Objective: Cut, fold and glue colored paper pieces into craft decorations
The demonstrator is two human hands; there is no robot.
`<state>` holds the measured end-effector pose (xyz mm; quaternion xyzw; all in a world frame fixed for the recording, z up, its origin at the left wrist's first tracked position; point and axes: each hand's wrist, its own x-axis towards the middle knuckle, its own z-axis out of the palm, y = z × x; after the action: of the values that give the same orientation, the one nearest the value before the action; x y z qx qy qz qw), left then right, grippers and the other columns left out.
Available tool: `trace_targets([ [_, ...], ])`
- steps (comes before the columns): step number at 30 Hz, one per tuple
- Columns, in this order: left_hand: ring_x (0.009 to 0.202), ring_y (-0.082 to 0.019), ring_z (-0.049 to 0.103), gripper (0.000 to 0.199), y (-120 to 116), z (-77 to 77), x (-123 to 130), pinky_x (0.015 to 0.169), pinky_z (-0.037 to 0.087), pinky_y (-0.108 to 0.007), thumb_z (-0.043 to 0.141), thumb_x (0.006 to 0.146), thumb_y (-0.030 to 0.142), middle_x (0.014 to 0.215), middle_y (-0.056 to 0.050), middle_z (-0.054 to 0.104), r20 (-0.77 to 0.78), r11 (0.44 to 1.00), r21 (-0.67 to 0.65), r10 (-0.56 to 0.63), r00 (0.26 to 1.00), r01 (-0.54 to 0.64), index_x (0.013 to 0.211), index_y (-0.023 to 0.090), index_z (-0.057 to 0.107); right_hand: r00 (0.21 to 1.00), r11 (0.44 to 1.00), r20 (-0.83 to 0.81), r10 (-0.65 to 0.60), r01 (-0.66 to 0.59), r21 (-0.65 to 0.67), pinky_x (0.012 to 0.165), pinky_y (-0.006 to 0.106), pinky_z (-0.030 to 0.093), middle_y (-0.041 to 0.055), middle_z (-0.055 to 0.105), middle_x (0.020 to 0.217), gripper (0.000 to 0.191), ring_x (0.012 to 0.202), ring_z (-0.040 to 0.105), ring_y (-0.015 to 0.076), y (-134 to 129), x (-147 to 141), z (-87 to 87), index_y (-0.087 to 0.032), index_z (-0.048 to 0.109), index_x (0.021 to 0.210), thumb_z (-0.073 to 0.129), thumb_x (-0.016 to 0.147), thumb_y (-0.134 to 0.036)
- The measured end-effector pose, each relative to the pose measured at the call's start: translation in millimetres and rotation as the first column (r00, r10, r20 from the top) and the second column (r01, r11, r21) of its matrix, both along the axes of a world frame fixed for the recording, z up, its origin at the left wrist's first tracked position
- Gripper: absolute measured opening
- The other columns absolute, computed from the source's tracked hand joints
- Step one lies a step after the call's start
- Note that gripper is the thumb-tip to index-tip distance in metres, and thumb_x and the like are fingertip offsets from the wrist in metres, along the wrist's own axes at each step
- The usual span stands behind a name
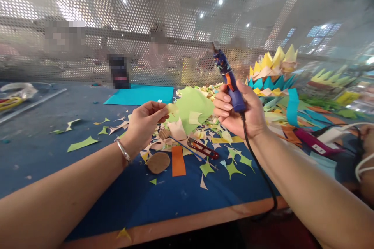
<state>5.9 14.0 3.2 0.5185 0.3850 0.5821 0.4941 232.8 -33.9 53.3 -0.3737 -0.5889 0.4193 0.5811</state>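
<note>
My left hand [146, 124], with a silver bracelet at the wrist, pinches a small pale yellow piece [172, 111], either fabric or paper, between thumb and fingers. It hovers beside a light green sheet [194, 103] lying over a heap of cut scraps. Wrapped round a dark blue corded hand tool [235, 95] with an orange switch, my right hand [245, 111] holds it upright; its tip is blurred out. In front of the hands lie red thread snips [202, 148], a thin blue stick [189, 149], a brown disc [158, 163] and an orange strip [178, 161].
A turquoise sheet [143, 95] lies at the back, near a blurred dark object [118, 72]. Pointed, layered pieces [271, 70] stand at the back right. A magenta power strip [317, 144] with cables sits right, beside another person's hand [367, 136]. A perforated metal screen [163, 11] rises behind.
</note>
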Motion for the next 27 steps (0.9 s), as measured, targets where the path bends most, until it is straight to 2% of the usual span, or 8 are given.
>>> trace_targets([
  [5,0.063,-0.012,0.060,0.016,0,-0.7,0,0.064,0.049,-0.026,0.080,0.064,0.024,0.067,0.000,0.064,-0.022,1.000,0.013,0.003,1.000,-0.003,0.069,0.018,0.065,0.999,0.997,0.047,0.006,-0.010,0.076,0.045,0.026,0.030,-0.0049,0.027,0.066,0.039,0.052,0.027,0.0127,-4,-2,2.2,-0.025,0.052,0.080,0.049,0.086,-0.064],
  [10,0.062,-0.012,0.060,0.012,0,-1.5,1,0.065,0.050,-0.027,0.077,0.066,0.022,0.065,0.000,0.064,-0.016,1.000,0.020,0.011,1.000,-0.011,0.067,0.018,0.065,0.996,0.995,-0.035,0.084,-0.081,0.057,0.044,0.025,0.029,-0.0059,0.026,0.065,0.030,0.050,0.025,0.0107,-6,-5,2.2,-0.024,0.048,0.075,0.057,0.084,-0.051],
  [15,0.064,-0.012,0.060,0.012,2,-2.6,1,0.067,0.049,-0.027,0.077,0.067,0.022,0.066,0.000,0.064,-0.016,0.999,0.045,0.029,0.999,-0.028,0.069,0.018,0.065,0.989,0.993,-0.100,0.110,-0.113,-0.024,0.045,0.025,0.030,-0.0056,0.035,0.061,0.023,0.049,0.033,0.0089,-1,-6,-8.7,-0.022,0.049,0.068,0.067,0.075,-0.035],
  [17,0.064,-0.012,0.060,0.013,4,-3.1,0,0.066,0.048,-0.027,0.076,0.067,0.022,0.066,0.000,0.064,-0.019,0.997,0.062,0.043,0.999,-0.042,0.069,0.018,0.065,0.997,0.997,-0.021,0.073,-0.073,-0.037,0.047,0.026,0.031,-0.0046,0.041,0.058,0.024,0.050,0.038,0.0096,1,-7,-15.8,-0.021,0.050,0.065,0.068,0.074,-0.034],
  [20,0.063,-0.012,0.059,0.012,6,-3.8,-3,0.064,0.048,-0.027,0.076,0.067,0.022,0.066,0.000,0.064,-0.043,0.994,0.086,0.070,0.997,-0.066,0.072,0.018,0.065,0.977,0.999,0.208,0.043,-0.046,0.009,0.049,0.029,0.032,-0.0030,0.045,0.053,0.029,0.049,0.040,0.0108,3,-9,-25.7,-0.021,0.047,0.059,0.063,0.079,-0.035],
  [23,0.061,-0.012,0.058,0.012,7,-4.5,-4,0.060,0.047,-0.025,0.075,0.067,0.022,0.065,0.000,0.064,-0.109,0.989,0.123,0.091,0.990,-0.078,0.074,0.017,0.066,0.904,0.998,0.427,-0.020,-0.006,0.059,0.051,0.030,0.032,-0.0023,0.044,0.053,0.034,0.051,0.039,0.0115,5,-8,-32.6,-0.022,0.044,0.056,0.060,0.082,-0.037],
  [27,0.059,-0.012,0.058,0.010,8,-5.8,-5,0.056,0.046,-0.024,0.073,0.069,0.022,0.064,0.000,0.063,-0.183,0.982,0.183,0.089,0.979,-0.055,0.074,0.017,0.065,0.799,0.995,0.593,-0.100,0.062,0.084,0.051,0.031,0.030,-0.0038,0.039,0.055,0.030,0.052,0.036,0.0121,5,-9,-35.6,-0.023,0.043,0.062,0.060,0.079,-0.040],
])
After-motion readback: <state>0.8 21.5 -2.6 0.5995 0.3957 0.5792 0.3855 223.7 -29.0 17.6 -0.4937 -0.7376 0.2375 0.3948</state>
